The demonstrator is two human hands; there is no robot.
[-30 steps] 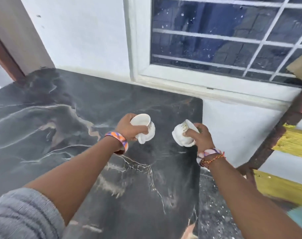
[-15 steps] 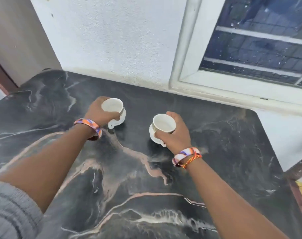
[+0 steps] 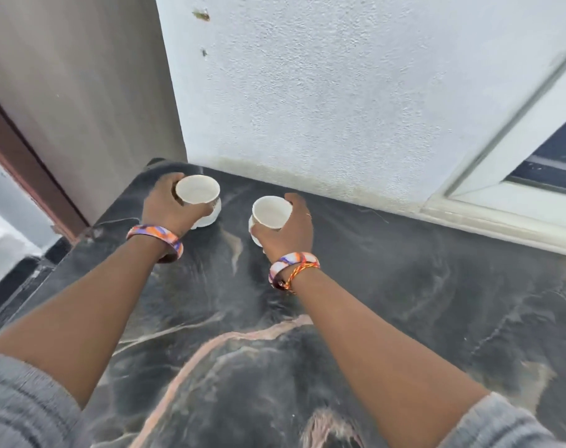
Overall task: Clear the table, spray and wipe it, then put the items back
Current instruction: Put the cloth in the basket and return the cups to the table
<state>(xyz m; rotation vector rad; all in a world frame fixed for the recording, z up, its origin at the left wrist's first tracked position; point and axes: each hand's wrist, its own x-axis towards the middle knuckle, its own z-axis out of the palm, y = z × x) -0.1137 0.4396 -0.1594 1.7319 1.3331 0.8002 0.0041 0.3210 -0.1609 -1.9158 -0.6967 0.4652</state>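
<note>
Two white cups (image 3: 197, 190) gripped near table's (image 3: 436, 286) far-left corner

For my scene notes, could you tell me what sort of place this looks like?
Probably a corner of a home, perhaps a porch. A black marble-patterned table stands against a white textured plaster wall, beside a white-framed window. The left hand and right hand hold white ceramic cups.

— How many cups are seen?
— Two white cups are counted: one cup (image 3: 197, 190) on the left, a second cup (image 3: 271, 212) on the right.
— And hands?
— Two: a left hand (image 3: 165, 205) and a right hand (image 3: 288, 234).
— Bracelets?
— One bangle (image 3: 155, 239) is worn on the left wrist; a bangle (image 3: 291, 265) and a thread band (image 3: 299, 273) on the right.
— Tables?
— One dark marble table (image 3: 420, 302) is seen.
</note>
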